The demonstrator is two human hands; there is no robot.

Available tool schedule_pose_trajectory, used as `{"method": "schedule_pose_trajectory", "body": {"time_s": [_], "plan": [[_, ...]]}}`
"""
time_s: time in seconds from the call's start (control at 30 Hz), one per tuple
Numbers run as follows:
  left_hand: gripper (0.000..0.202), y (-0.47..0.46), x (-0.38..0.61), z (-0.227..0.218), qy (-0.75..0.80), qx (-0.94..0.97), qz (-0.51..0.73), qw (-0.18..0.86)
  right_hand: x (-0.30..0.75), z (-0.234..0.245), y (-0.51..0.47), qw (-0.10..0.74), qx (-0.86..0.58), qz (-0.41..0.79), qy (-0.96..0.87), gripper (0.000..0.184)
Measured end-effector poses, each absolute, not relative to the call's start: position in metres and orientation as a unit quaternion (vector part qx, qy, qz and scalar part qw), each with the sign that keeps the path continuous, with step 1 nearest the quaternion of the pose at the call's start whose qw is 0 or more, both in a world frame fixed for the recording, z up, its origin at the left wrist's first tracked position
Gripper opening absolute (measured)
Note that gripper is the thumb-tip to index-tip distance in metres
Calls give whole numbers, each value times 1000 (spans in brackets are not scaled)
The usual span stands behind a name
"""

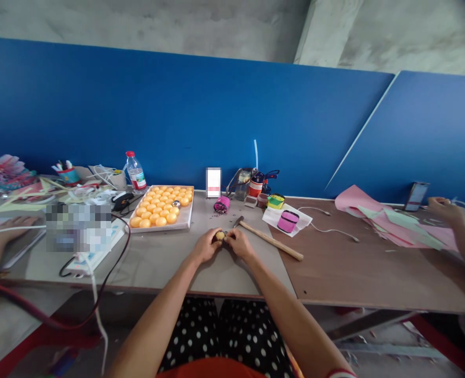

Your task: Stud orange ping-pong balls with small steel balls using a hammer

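Low over the grey board, my left hand (206, 247) is closed round a small yellowish round piece (220, 236). My right hand (239, 243) meets it from the other side, thumb and finger pinched at the piece's edge; what they pinch is too small to name. Just beyond my hands lies a magenta pouch-like container (221, 205) tipped on its side, with small dark bits spilling from its mouth. A hammer (271, 240) with a wooden handle rests to the right of my right hand. Left of my hands, a shallow white tray (192, 202) holds several orange balls and one dark, shiny ball (176, 203).
A pink zippered pouch (288, 221) lies on white paper at right, near a white cable (337, 231). Behind stand a water bottle (136, 173) and small jars. A power strip (98, 252) sits left. Other people's hands (445, 210) show at both sides.
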State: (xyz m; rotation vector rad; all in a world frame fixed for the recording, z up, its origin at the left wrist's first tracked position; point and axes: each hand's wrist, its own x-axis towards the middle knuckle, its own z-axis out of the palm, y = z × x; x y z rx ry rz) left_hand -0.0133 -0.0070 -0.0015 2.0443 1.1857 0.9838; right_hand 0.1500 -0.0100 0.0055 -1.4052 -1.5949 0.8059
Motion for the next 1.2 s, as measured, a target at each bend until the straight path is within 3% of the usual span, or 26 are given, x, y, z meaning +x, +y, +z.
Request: {"method": "schedule_pose_trajectory", "body": {"time_s": [0.13,0.3,0.47,0.67,0.87,1.2], "plan": [[43,-9,-11,1,450,749,390,290,149,4,-11,447,-548,340,-619,10],[43,-9,-11,4,462,695,431,344,154,-2,-15,559,-481,397,-547,21],[45,-6,-13,3,468,672,448,359,164,-4,-16,589,-507,327,-538,21],[47,-5,-13,5,460,661,475,355,157,-9,-17,470,-608,115,-629,22],[48,-5,-15,4,443,674,453,381,145,-2,-24,281,-685,47,-670,28],[38,-12,-9,10,478,686,445,321,149,-4,-22,289,-677,55,-675,21]]}}
